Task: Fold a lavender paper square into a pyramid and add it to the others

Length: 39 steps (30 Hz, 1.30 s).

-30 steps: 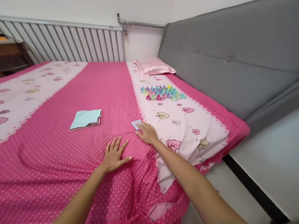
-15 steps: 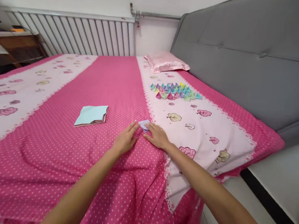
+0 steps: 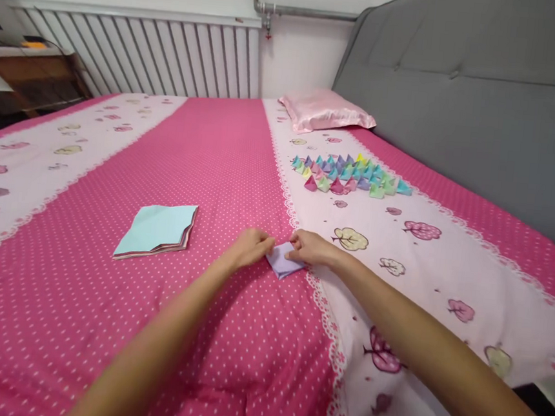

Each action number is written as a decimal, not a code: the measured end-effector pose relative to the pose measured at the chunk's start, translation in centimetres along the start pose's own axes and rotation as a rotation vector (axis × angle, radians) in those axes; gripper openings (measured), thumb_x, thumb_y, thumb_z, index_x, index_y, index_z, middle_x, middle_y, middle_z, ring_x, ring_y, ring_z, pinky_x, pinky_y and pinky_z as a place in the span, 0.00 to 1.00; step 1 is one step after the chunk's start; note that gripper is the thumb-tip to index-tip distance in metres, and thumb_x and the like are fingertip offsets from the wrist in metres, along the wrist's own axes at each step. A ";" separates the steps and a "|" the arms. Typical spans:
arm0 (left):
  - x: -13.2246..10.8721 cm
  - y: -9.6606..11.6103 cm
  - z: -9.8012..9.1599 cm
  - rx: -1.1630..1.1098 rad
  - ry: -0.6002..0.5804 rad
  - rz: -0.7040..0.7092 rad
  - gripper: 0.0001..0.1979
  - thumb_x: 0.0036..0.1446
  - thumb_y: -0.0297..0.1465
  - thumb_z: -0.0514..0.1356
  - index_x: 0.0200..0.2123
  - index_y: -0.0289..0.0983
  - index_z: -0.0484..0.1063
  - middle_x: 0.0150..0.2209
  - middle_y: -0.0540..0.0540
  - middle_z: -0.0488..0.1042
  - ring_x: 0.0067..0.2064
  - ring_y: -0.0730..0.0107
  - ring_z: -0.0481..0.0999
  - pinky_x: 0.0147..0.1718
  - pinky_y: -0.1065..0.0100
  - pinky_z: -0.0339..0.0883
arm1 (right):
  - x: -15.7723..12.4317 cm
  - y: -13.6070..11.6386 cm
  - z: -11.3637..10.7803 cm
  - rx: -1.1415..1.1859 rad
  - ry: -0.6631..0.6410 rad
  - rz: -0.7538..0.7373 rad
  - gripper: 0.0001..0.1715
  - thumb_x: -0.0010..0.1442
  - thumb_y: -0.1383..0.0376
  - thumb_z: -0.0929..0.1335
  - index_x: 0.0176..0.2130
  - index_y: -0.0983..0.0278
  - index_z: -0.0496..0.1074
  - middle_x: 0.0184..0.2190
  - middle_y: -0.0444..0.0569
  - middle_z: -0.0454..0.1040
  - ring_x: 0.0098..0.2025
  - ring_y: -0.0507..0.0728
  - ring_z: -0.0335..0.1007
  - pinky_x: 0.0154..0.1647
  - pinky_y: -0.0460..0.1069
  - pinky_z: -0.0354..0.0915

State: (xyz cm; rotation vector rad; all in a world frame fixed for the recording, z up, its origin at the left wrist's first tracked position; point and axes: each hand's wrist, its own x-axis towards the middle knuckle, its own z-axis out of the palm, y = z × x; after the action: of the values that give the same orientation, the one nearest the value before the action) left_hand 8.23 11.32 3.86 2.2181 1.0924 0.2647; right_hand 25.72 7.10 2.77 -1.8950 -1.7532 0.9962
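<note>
A small folded sheet of purple paper (image 3: 283, 264) lies on the pink dotted bedspread, a corner pointing toward me. My left hand (image 3: 253, 246) is closed on its left edge, fingertips pinching the paper. From the other side my right hand (image 3: 309, 247) grips the upper right part, thumb over the sheet and fingers curled. To the left rests a stack of square paper sheets (image 3: 156, 228), light blue on top. Farther back, several small folded paper shapes (image 3: 346, 172) in many colours stand in rows on the white band.
The bedspread (image 3: 214, 157) has pink and white bands and some wrinkles near me. A pink pillow (image 3: 325, 110) lies at the back. A grey padded headboard (image 3: 461, 107) rises on the right; a white radiator (image 3: 140, 53) lines the wall.
My view has shifted nearer. Both hands have gone from lying with outstretched fingers around the purple paper to pinching its sides, and the paper shows more of its face.
</note>
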 end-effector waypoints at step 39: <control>3.8 -0.3 0.5 -1.433 0.055 -0.259 0.10 0.56 0.26 0.54 0.33 0.27 0.74 0.31 0.39 0.77 0.30 0.67 0.75 0.32 0.67 0.72 | 3.2 2.4 -1.5 0.336 0.241 -0.643 0.18 0.51 0.65 0.71 0.43 0.54 0.74 0.57 0.49 0.59 0.59 0.61 0.55 0.57 0.59 0.56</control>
State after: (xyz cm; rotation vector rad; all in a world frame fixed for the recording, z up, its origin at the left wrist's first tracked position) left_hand 10.66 14.17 2.89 0.7905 0.7573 0.7107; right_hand 28.43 10.07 1.36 -1.0802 -1.7392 0.7185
